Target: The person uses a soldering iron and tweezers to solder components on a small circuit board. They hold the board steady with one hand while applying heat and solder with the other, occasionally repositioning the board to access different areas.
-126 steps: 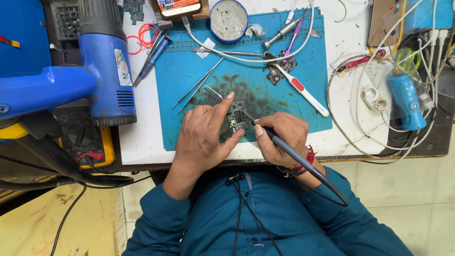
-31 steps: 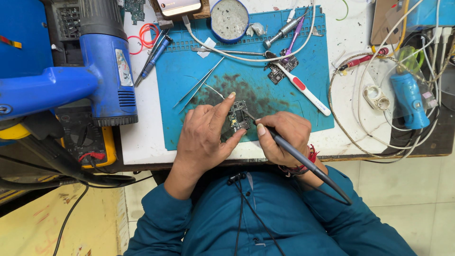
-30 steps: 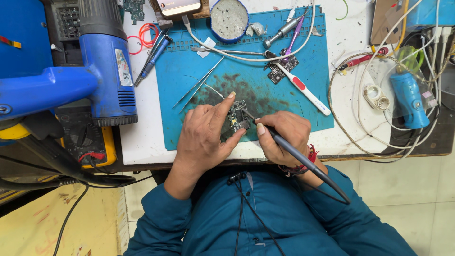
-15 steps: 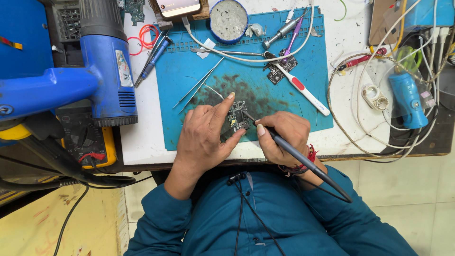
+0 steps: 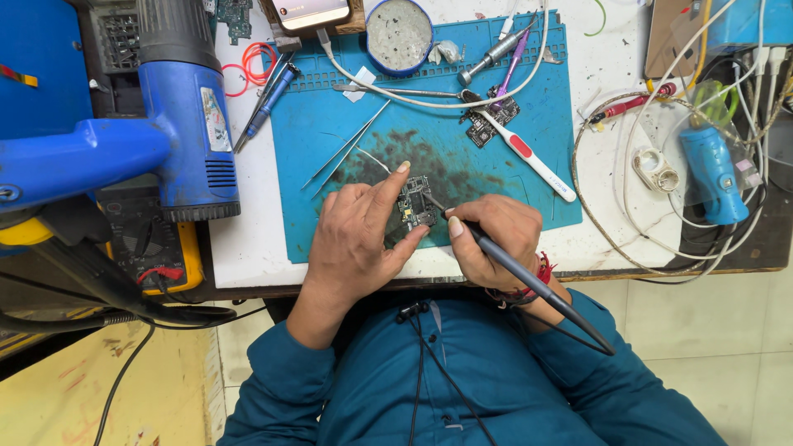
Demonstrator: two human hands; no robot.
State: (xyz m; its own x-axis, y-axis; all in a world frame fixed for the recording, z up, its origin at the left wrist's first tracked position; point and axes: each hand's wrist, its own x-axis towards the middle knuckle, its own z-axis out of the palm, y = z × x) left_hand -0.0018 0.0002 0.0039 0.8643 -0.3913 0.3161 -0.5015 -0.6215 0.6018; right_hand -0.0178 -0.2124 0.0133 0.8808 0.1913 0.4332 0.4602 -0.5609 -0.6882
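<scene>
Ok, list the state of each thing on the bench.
Left hand: pinning the small board on the mat.
Right hand: gripping the iron, tip on the board.
Tweezers: lying loose.
Toothbrush: lying flat.
Tin: open.
Heat gun: standing unheld.

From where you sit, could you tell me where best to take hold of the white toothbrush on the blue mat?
Grip the toothbrush at its red-patched mid handle, from above. It lies flat and diagonal, bristle end beside a small circuit board, lower end free.
</scene>
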